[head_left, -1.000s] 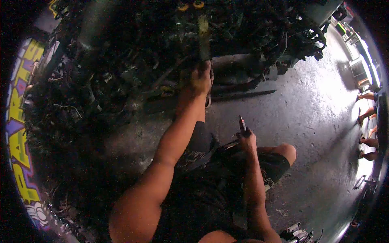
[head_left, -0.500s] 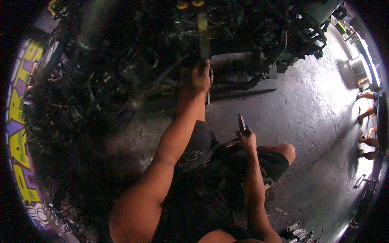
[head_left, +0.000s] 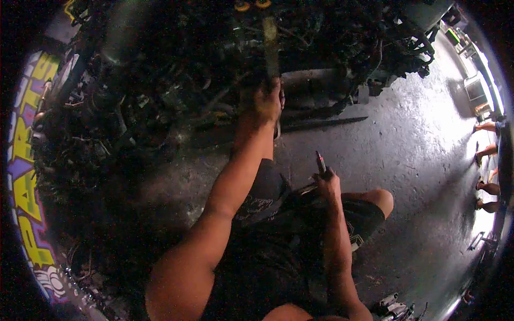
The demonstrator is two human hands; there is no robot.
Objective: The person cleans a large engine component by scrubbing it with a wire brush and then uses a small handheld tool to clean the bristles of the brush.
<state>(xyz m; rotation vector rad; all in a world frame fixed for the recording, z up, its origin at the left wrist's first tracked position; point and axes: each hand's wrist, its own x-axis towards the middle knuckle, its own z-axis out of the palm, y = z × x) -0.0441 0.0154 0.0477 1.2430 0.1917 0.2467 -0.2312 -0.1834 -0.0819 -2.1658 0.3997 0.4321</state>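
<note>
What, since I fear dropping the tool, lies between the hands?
Head view: floor and a dark rod's end; left hand grips a strip, right hand a tool.

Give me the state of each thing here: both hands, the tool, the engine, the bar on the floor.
left hand: closed around the yellowish strip on the engine
right hand: closed on the tool
tool: upright, tip up
engine: on the floor, wires loose
bar: lying flat on the floor
</note>
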